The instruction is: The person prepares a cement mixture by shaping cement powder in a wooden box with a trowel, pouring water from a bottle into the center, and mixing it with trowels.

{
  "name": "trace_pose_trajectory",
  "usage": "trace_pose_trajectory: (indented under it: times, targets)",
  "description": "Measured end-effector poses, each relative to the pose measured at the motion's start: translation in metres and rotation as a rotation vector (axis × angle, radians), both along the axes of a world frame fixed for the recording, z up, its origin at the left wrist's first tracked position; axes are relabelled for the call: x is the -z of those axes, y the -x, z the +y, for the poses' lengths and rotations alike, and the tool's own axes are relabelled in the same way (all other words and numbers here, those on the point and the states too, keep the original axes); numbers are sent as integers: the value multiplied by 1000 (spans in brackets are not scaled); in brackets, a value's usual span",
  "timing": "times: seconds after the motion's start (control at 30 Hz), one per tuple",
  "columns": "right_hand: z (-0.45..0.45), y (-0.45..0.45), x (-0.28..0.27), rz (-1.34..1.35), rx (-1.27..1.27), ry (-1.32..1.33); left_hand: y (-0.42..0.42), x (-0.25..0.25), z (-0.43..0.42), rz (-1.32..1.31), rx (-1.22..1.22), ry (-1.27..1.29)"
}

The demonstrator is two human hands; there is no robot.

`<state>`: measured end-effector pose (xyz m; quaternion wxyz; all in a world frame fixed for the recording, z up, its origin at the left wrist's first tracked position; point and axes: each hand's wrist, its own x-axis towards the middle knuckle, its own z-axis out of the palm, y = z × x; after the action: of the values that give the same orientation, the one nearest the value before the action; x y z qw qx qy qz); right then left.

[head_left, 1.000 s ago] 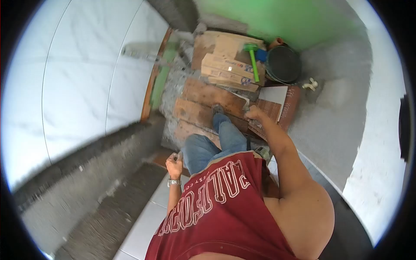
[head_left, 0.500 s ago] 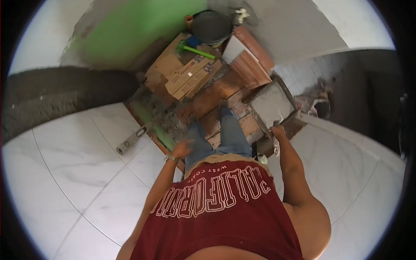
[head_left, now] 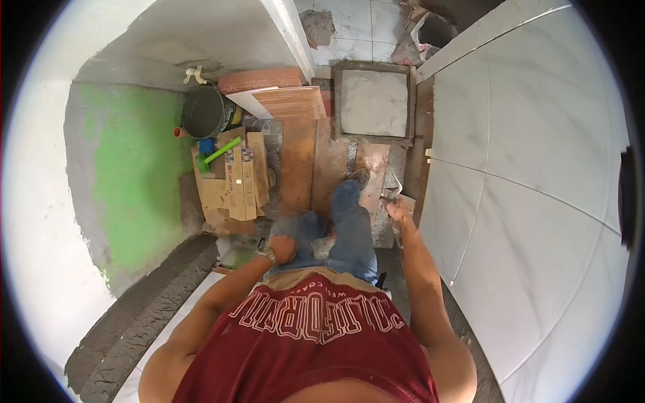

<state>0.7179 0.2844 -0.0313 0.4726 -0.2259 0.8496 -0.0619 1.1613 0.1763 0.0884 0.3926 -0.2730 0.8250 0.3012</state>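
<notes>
My right hand (head_left: 399, 209) is closed on the handle of a small trowel (head_left: 395, 185), held low beside my right leg above the boards. Its blade is partly hidden and hard to make out. My left hand (head_left: 282, 248), with a metal watch (head_left: 267, 252) at the wrist, is closed near my left thigh; what it holds, if anything, is hidden. Below and ahead, brown boards (head_left: 297, 164) lie on the floor under my feet.
A green mallet (head_left: 222, 152) lies on flattened cardboard (head_left: 240, 181) at the left, near a dark bucket (head_left: 203, 112). Ahead is a framed square of cement (head_left: 373, 104). A tiled wall (head_left: 524, 174) stands at the right, with a plastic bag (head_left: 426, 33) beyond.
The view has turned right, so the bucket and cardboard now lie at the left and the tiled wall at the right. My right hand still holds the trowel; my left hand has closed.
</notes>
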Motion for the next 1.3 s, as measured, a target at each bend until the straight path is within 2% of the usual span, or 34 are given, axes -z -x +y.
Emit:
trace_pose_trajectory:
  times: [0.03, 0.1, 0.13, 0.17, 0.2, 0.23, 0.27, 0.3, 0.37, 0.43, 0.47, 0.5, 0.53, 0.57, 0.63, 0.73, 0.77, 0.83, 0.9, 0.93, 1.03, 1.07, 1.17, 1.3]
  targets:
    - [-6, -3, -11, -78, -13, 18, 5, -2, -17, 57, -7, -33]
    - [24, -5, 30, -52, -60, -33, 8, -35, -40, 155, -42, -127]
    - [30, -5, 47, -30, -90, -47, 2, -56, -47, 182, -104, -269]
    - [27, -11, 27, -21, 44, 63, -2, -76, -63, 222, -167, -399]
    - [8, -14, -5, -131, 178, 75, -2, -89, -77, 271, -227, -519]
    - [-23, -21, -58, -241, 313, 85, 3, -96, -88, 261, -186, -509]
    - [-41, -24, -77, -351, 447, 90, 10, -98, -99, 251, -146, -504]
    - [-43, -22, -49, -443, 562, 80, 15, -88, -105, 243, -109, -499]
    - [-64, -14, -11, -352, 502, 143, 7, 20, -122, 792, -120, -325]
    - [-107, -6, 22, -158, 358, 239, 38, 83, -189, 369, -765, -593]
    - [-132, -6, 37, -129, 313, 324, 55, 115, -217, 393, -844, -195]
    - [-156, -8, 51, -96, 268, 409, 62, 157, -241, 661, -770, 241]
    - [-177, -9, 67, -61, 222, 490, 69, 193, -279, 796, -666, 444]
    - [-200, -9, 86, -100, 225, 571, 101, 150, -304, 714, -706, 428]
    - [-242, -13, 121, -186, 221, 736, 115, 195, -366, 818, -369, 723]
    - [-279, -15, 132, -228, 199, 697, 142, 232, -415, 671, -36, 1064]
    - [-280, -14, 132, -226, 178, 703, 142, 248, -419, 661, -69, 1025]
    - [-267, -6, 144, 77, 68, 722, 139, 278, -415, 634, -125, 933]
    - [-246, 4, 121, -28, 72, 795, 132, 304, -413, 751, -106, 970]
    - [-239, 6, 115, 99, 74, 833, 126, 310, -419, 810, -104, 993]
    - [-231, -3, 98, 58, 314, 916, 129, 305, -427, 1013, -132, 1064]
    - [-233, -3, 98, 33, 391, 950, 132, 300, -429, 948, -135, 1047]
    - [-234, 11, 114, 93, 446, 966, 142, 293, -435, 827, -74, 1064]
    - [-238, -5, 103, 66, 450, 928, 132, 290, -439, 953, -77, 950]
